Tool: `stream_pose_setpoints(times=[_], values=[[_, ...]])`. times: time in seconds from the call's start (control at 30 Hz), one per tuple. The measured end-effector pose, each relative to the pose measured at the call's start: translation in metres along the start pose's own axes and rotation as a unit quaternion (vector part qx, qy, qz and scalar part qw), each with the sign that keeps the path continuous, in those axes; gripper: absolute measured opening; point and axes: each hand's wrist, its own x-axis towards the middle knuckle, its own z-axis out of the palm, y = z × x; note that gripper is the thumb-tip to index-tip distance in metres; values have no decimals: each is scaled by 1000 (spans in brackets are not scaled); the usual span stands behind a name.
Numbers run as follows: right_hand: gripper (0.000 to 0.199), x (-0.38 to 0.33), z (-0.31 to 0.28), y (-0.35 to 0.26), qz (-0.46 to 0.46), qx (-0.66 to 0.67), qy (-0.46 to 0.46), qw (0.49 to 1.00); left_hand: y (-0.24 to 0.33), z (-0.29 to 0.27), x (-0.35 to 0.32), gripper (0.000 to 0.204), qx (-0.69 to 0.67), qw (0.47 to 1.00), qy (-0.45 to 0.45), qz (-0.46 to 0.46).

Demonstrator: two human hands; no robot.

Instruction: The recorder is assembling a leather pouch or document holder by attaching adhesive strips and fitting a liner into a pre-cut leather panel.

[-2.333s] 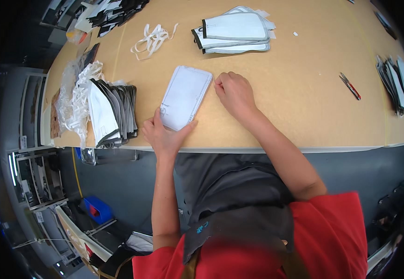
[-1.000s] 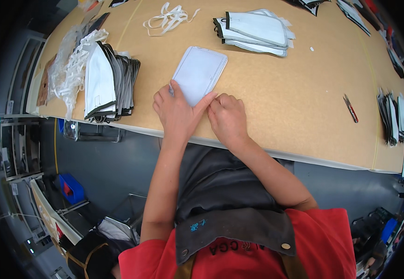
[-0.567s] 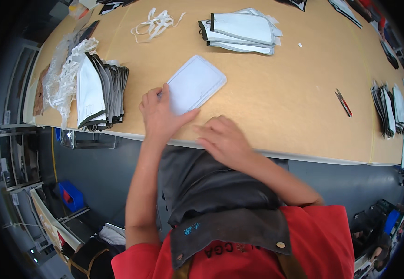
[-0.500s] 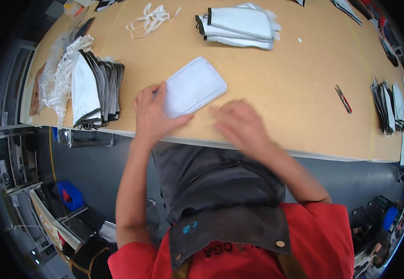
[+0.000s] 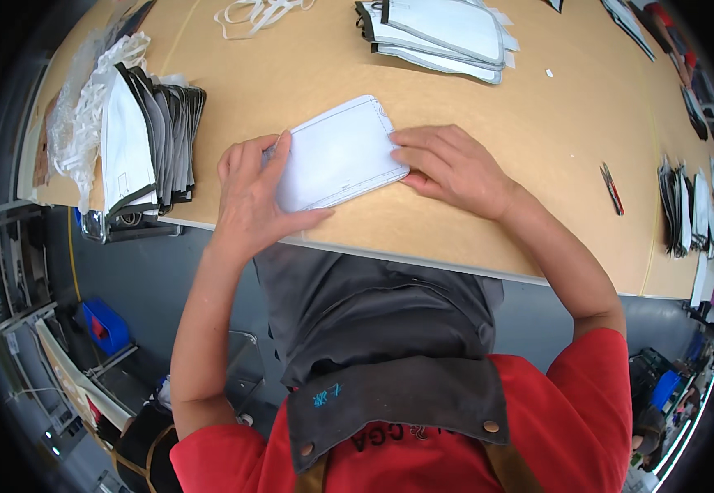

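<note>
A thin stack of white, round-cornered rectangular panels [image 5: 340, 156] with a dark dashed line along the edges lies tilted on the table in front of me. My left hand [image 5: 252, 191] grips its left end, fingers at the far-left edge and thumb stretched along the near edge. Curled over the right end is my right hand [image 5: 449, 168], its fingertips on the top edge and its thumb low at the near right corner. Whether the panels are paper or fabric I cannot tell.
Dark-edged white fabric pieces stand bundled [image 5: 131, 152] at the left beside tangled white strips [image 5: 86, 123]. Another pile [image 5: 439, 37] lies at the far side, near loose white tape [image 5: 262, 15]. Red-handled thread snips [image 5: 612, 189] and more bundled pieces [image 5: 686, 205] are at the right.
My right hand has come from beside the panels to hold their right end. The left hand stays on the left end. The view has shifted slightly.
</note>
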Motion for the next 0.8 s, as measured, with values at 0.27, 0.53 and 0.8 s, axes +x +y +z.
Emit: stream_pose_setpoints(times=[0.27,0.53,0.8], values=[[28,-1,4,1,-39,-17,38,998,-2,1,-1,98,6,1000,-4,6],[27,2,-2,-4,9,3,5,1000,-5,2,-4,93,-3,1000,-4,-15],[87,33,-41,-55,97,-18,-131,987,49,33,15,119,-122,992,5,42]])
